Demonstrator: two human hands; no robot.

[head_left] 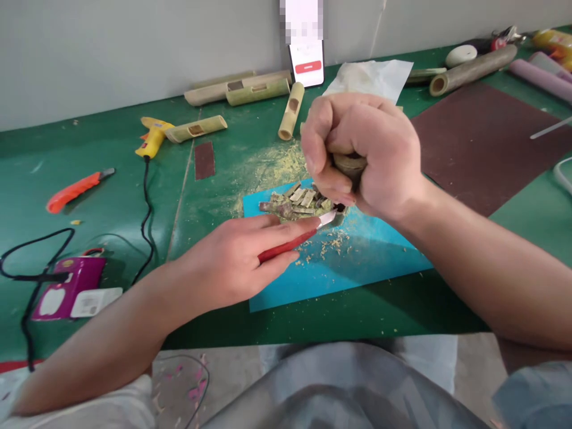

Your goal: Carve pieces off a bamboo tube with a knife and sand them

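My left hand (241,256) is closed around the red handle of a knife (290,243). Its short silver blade points right, at the edge of a heap of bamboo chips (301,199) on a blue sheet (286,289). Just above the blade, my right hand (370,152) makes a fist around an olive-brown piece of bamboo (351,165); fingers cover most of it. Whether the blade tip touches the dark piece below the fist, I cannot tell. Fine shavings (333,244) are scattered over the sheet.
Several cut bamboo tubes (258,92) lie along the wall, near a phone (308,65). On the left are a yellow glue gun (154,137), an orange utility knife (75,190) and a purple box (71,289) with a black cable. A brown sheet (487,137) covers the right side.
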